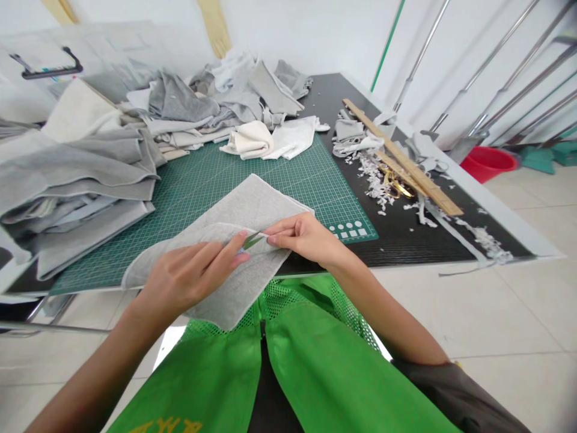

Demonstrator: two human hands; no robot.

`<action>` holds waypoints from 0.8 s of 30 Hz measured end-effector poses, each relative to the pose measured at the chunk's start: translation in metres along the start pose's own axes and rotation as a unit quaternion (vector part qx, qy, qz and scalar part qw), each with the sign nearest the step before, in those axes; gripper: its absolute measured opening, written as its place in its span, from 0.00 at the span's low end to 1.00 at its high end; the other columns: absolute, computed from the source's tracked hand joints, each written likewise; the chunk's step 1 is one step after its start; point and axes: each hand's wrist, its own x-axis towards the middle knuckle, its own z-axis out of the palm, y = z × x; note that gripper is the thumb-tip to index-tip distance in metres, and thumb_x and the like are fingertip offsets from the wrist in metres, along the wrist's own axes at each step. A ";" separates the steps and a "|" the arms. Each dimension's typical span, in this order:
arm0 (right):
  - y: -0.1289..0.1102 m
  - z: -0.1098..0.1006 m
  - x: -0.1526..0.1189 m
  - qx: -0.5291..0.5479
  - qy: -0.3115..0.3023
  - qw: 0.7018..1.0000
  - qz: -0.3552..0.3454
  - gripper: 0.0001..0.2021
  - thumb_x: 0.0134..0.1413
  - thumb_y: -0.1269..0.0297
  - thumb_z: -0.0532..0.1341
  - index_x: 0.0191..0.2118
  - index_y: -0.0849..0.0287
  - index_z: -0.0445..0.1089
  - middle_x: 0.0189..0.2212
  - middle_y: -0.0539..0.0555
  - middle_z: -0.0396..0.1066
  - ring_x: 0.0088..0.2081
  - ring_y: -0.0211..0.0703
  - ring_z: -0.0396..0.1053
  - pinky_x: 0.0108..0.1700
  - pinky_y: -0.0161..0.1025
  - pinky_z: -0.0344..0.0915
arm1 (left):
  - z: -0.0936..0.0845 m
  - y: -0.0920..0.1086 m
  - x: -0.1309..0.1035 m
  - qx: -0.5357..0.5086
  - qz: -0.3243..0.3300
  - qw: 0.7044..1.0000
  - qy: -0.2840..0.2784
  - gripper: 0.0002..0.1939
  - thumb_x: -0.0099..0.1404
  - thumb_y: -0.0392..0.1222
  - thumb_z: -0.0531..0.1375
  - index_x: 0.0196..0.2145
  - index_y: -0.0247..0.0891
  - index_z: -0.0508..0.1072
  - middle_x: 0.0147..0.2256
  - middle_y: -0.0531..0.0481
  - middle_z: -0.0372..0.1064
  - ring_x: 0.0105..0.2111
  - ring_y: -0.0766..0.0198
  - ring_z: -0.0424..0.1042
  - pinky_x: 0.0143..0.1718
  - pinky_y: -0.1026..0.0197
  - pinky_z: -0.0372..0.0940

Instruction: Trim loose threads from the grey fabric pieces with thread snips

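A grey cloth (pixel 234 204) with a stitched edge lies partly on the green cutting mat (pixel 311 174) and hangs over the table's front edge. My left hand (pixel 193 270) is closed around small thread snips (pixel 251 242), most of which its fingers hide. The snips' two blades are slightly apart and point towards the cloth's edge. My right hand (pixel 302 234) pinches that edge between thumb and fingers, close beside the blade tips.
Folded grey cloths (pixel 90 162) are stacked at the left, and a loose cloth heap (pixel 216 102) lies behind. On the right are wooden rulers (pixel 401 159), gold-handled scissors (pixel 395 183) and white scraps (pixel 374 174). A red bucket (pixel 489 162) stands on the floor.
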 end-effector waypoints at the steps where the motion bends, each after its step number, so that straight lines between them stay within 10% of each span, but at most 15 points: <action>1: 0.000 0.000 0.000 0.002 -0.001 1.000 -0.001 0.09 0.49 0.69 0.67 0.38 0.60 0.81 0.33 0.54 0.81 0.31 0.37 0.74 0.36 0.35 0.67 | 0.002 -0.001 -0.001 -0.001 0.004 1.000 0.008 0.33 0.67 0.42 0.65 0.64 0.32 0.60 0.24 0.56 0.69 0.22 0.66 0.69 0.24 0.60 0.61; 24: 0.001 0.000 0.001 0.000 0.007 1.000 -0.010 0.08 0.47 0.68 0.69 0.36 0.60 0.82 0.33 0.53 0.81 0.32 0.37 0.74 0.37 0.35 0.68 | 0.011 -0.005 -0.008 -0.039 -0.020 0.999 0.009 0.31 0.66 0.40 0.64 0.64 0.43 0.60 0.23 0.58 0.65 0.21 0.67 0.67 0.23 0.61 0.59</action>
